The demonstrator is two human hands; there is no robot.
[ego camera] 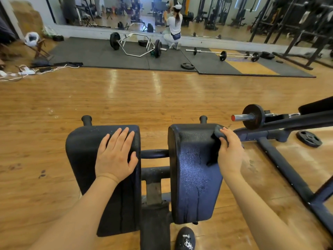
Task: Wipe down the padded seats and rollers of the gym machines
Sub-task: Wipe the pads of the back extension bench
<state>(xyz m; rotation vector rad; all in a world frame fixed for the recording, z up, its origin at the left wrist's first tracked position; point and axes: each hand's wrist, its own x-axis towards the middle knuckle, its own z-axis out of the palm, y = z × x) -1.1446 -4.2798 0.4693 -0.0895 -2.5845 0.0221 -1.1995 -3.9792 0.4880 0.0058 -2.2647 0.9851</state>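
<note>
Hands rest on 2 black pads: left hand (115,156) lies flat, fingers spread, on the left pad (84,150); right hand (229,150) grips what looks like a dark cloth (220,132) against the right pad (192,170).

Both arms are bare, with no sleeves showing. The left hand (115,156) and right hand (229,152) wear no gloves or rings. A black shoe (185,239) with a small white picture covers one foot.
</note>
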